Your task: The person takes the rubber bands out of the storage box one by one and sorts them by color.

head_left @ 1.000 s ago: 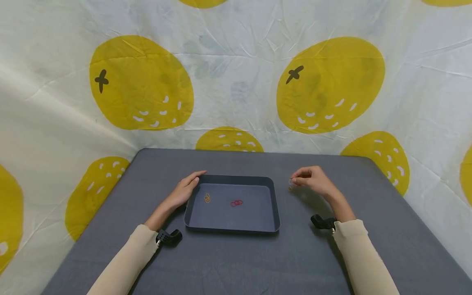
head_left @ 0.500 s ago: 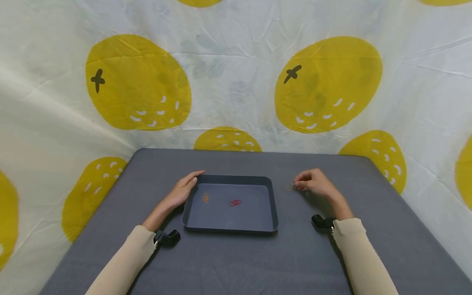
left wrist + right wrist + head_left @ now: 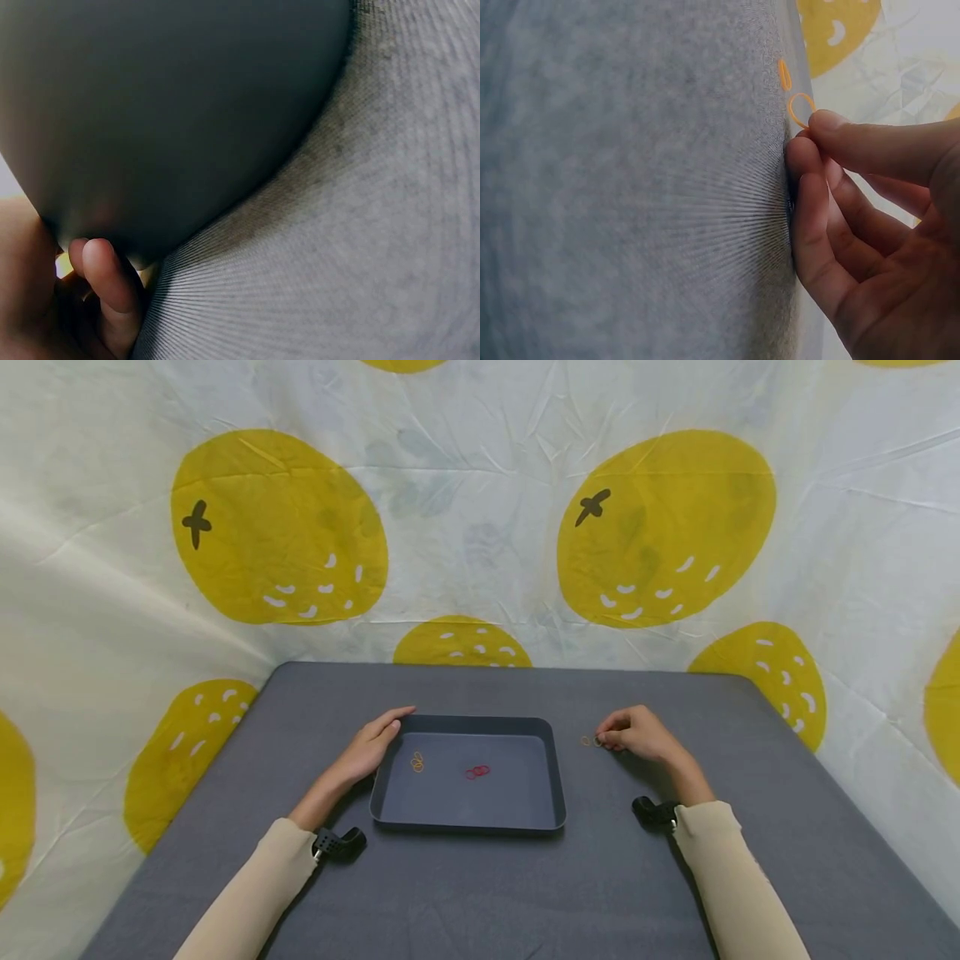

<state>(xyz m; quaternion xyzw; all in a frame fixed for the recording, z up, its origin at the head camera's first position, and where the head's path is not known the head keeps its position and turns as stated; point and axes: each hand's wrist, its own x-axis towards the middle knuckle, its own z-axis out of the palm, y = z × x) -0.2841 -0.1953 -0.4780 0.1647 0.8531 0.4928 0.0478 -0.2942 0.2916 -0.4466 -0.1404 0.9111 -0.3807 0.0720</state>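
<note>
My left hand rests at the far left corner of a dark grey tray, index finger straight along the outside and thumb at the rim. The left wrist view shows its fingertips against the tray's outer wall. To the right of the tray, my right hand pinches a small orange rubber band between thumb and index finger, low over the table. Another orange rubber band lies just beyond it. Inside the tray are orange rubber bands at the left and red rubber bands near the middle.
The tray stands on a table covered in grey cloth. A white curtain with yellow fruit prints hangs behind and around the table. Each wrist carries a black camera mount.
My right hand has lowered slightly and shifted, bringing the pinched rubber band down to the table beside the other one. The left hand and tray hold their places; the head view shifts slightly.
</note>
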